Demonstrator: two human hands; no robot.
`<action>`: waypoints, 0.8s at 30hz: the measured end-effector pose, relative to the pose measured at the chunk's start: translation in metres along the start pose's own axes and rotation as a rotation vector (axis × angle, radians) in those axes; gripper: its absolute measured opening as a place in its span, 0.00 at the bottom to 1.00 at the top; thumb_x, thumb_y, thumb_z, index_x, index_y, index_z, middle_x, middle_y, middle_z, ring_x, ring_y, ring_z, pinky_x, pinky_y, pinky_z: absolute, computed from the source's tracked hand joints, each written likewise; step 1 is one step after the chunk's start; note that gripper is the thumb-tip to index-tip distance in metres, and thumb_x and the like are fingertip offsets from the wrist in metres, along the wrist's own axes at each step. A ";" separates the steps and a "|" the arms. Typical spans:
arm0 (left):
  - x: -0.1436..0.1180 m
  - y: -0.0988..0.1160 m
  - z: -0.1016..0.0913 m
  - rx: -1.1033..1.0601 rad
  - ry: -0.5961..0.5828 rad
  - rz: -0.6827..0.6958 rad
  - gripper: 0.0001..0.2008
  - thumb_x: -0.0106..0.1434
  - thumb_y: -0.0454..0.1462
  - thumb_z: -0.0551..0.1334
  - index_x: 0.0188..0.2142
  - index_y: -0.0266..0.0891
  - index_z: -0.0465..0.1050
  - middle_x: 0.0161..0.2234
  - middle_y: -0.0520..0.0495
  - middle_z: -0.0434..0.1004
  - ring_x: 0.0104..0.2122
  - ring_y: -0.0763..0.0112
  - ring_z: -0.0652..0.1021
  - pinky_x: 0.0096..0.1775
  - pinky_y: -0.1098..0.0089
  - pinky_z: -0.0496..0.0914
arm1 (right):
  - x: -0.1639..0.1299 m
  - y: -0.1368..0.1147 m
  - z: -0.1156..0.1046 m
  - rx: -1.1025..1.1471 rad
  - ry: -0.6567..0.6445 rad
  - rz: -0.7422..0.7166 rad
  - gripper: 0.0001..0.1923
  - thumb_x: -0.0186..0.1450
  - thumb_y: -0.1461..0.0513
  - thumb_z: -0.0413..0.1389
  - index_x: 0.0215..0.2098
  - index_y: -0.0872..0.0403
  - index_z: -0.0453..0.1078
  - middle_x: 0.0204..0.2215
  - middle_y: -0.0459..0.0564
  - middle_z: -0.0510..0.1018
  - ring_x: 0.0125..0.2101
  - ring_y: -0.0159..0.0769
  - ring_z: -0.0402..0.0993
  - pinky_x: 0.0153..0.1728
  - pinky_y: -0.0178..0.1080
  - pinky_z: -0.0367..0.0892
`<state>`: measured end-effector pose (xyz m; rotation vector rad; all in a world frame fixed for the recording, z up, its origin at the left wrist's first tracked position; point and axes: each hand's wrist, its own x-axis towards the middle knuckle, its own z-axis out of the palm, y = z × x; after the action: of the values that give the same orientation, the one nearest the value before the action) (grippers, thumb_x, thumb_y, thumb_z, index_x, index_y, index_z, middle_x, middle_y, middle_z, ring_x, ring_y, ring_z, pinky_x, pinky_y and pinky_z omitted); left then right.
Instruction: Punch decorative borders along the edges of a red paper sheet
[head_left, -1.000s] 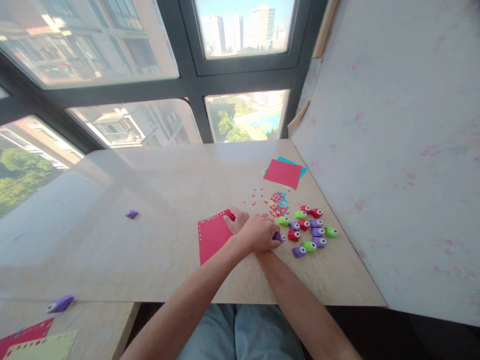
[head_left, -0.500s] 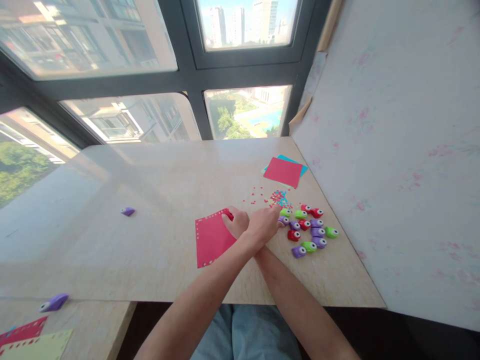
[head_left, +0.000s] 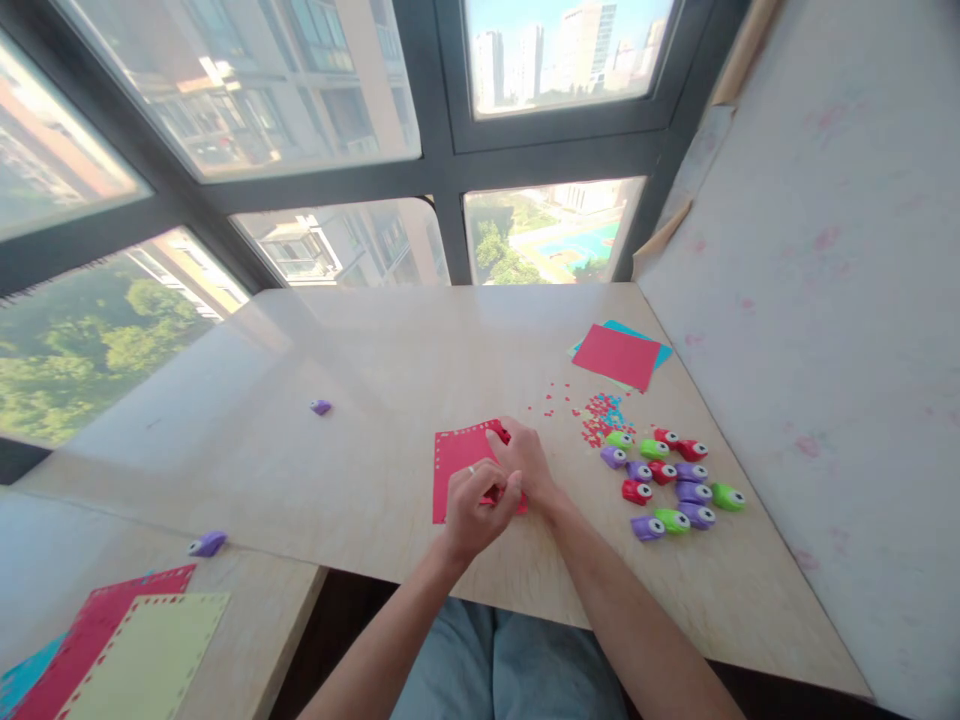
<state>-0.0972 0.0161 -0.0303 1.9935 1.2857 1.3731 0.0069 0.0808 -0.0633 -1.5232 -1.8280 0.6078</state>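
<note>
A sheet of red paper (head_left: 457,455) lies on the table, with small holes punched along its top and left edges. My right hand (head_left: 525,465) is closed at its upper right corner around a red craft punch (head_left: 504,432), mostly hidden by the fingers. Over the lower part of the sheet is my left hand (head_left: 476,505), a ring on one finger. Its fingers are curled in toward the thumb; red shows in the gap, and I cannot tell whether that is paper or a held thing.
Several purple, green and red punches (head_left: 694,492) stand at the right, near a heap of tiny paper cutouts (head_left: 604,415). Behind lie stacked coloured sheets (head_left: 619,355). Far left are a purple punch (head_left: 321,407), another purple punch (head_left: 208,544) and a punched yellow sheet (head_left: 150,650).
My left hand has come back from the punches and cutouts at the right to over the red sheet, uncrossing my arms. My right hand stays at the sheet's corner. The view has shifted left.
</note>
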 end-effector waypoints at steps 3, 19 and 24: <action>-0.014 -0.031 -0.047 0.113 0.250 -0.035 0.16 0.64 0.36 0.60 0.21 0.39 0.58 0.19 0.54 0.62 0.20 0.77 0.64 0.26 0.74 0.61 | 0.010 0.000 0.006 0.077 0.022 0.016 0.10 0.65 0.59 0.49 0.28 0.54 0.68 0.23 0.48 0.73 0.24 0.34 0.66 0.28 0.36 0.55; 0.031 -0.180 -0.196 0.803 0.537 -0.760 0.19 0.57 0.32 0.60 0.50 0.38 0.70 0.50 0.38 0.74 0.48 0.54 0.75 0.48 0.59 0.68 | 0.007 0.001 0.002 0.089 0.065 0.034 0.16 0.61 0.51 0.46 0.27 0.53 0.67 0.22 0.50 0.73 0.23 0.36 0.65 0.29 0.37 0.57; 0.047 -0.187 -0.196 0.840 0.473 -0.787 0.27 0.60 0.35 0.61 0.59 0.35 0.64 0.53 0.34 0.72 0.50 0.50 0.74 0.48 0.58 0.68 | 0.006 0.001 0.002 0.089 0.054 0.033 0.16 0.61 0.51 0.46 0.27 0.52 0.66 0.22 0.50 0.73 0.23 0.37 0.65 0.29 0.38 0.57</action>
<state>-0.3521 0.1164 -0.0572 1.2232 2.8154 0.9748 0.0054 0.0873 -0.0641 -1.4992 -1.7165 0.6488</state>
